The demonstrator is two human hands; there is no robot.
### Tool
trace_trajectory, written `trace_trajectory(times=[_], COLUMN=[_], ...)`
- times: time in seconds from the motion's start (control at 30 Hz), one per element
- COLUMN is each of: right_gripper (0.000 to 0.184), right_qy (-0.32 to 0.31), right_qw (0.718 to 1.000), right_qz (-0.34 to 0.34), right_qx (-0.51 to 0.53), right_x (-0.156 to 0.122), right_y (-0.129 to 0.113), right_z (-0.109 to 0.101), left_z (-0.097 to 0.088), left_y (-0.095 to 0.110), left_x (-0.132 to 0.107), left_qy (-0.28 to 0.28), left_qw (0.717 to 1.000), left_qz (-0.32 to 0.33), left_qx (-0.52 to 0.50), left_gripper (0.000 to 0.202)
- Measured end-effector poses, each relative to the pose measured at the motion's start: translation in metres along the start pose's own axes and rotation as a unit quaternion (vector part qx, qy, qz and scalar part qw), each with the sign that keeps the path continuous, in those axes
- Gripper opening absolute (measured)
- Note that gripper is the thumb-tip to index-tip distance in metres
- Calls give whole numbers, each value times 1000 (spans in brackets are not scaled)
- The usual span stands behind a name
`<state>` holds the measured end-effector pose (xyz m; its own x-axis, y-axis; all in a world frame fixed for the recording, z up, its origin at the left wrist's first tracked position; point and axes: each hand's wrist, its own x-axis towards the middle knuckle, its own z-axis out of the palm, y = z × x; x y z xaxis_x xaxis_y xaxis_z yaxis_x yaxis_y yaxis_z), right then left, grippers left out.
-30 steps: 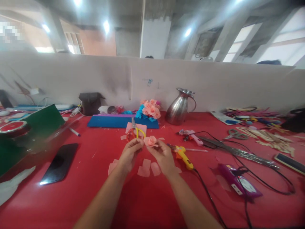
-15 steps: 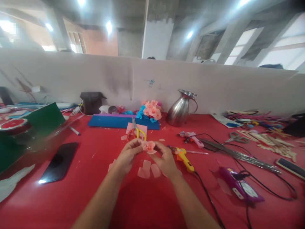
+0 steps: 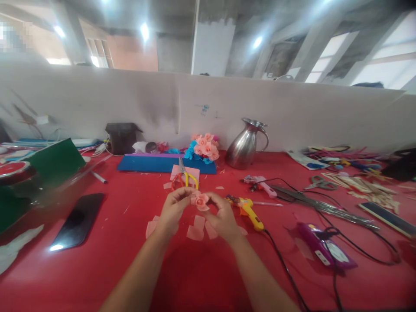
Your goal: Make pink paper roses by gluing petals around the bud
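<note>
My left hand (image 3: 173, 209) and my right hand (image 3: 221, 216) meet above the red table (image 3: 113, 260), both pinching a small pink paper rose (image 3: 201, 201) between their fingertips. Loose pink paper petals (image 3: 196, 230) lie on the table just beneath the hands. Yellow-handled scissors (image 3: 186, 177) rest on a pink sheet right behind the rose. A yellow glue gun (image 3: 250, 212) lies close to my right hand, its black cord trailing toward me.
A black phone (image 3: 79, 219) lies at left, a green board (image 3: 53, 162) beyond it. At the back stand a blue foam sheet (image 3: 156, 164), a pink flower bunch (image 3: 204, 148) and a steel jug (image 3: 244, 145). A pink glue gun (image 3: 260, 183), purple device (image 3: 325, 251), cables and sticks fill the right.
The hands have closed in slightly around the rose and turned it, with the rose now a little lower between the fingertips. Nothing else on the table has moved.
</note>
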<state>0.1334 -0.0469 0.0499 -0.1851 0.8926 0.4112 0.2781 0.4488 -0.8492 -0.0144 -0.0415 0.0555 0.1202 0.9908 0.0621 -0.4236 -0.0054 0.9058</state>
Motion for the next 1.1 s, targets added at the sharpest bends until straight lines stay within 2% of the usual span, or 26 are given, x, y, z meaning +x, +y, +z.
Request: trace_trajectory(times=[0.17, 0.23, 0.3, 0.4, 0.5, 0.67, 0.87, 1.0, 1.1], right_gripper=[14, 14, 15, 16, 17, 19, 17, 13, 13], right_qy=[11, 15, 17, 21, 32, 53, 82, 71, 64], right_qw=[999, 998, 997, 995, 994, 993, 992, 994, 992], right_qz=[20, 33, 40, 43, 51, 55, 47, 48, 59], right_qx=[28, 51, 68, 83, 94, 87, 82, 74, 92], right_x=[-2, -2, -2, -2, -1, 0, 1, 2, 1], right_y=[4, 6, 8, 10, 12, 16, 18, 18, 19], right_z=[3, 5, 6, 6, 7, 12, 15, 16, 19], left_z=[-6, -9, -11, -9, -7, -9, -4, 4, 4], left_y=[-8, -9, -10, -10, -11, -13, -15, -17, -20], left_x=[4, 6, 6, 5, 4, 5, 3, 1, 3], left_qy=[85, 100, 80, -11, -69, -55, -51, -7, 38], left_qw=[994, 993, 997, 999, 997, 998, 998, 1000, 998], left_qz=[60, 58, 23, -29, -25, 3, -18, -9, -19], left_qx=[-23, -28, -3, 37, 36, 20, -11, 1, -36], left_gripper=[19, 22, 22, 27, 31, 24, 27, 22, 18])
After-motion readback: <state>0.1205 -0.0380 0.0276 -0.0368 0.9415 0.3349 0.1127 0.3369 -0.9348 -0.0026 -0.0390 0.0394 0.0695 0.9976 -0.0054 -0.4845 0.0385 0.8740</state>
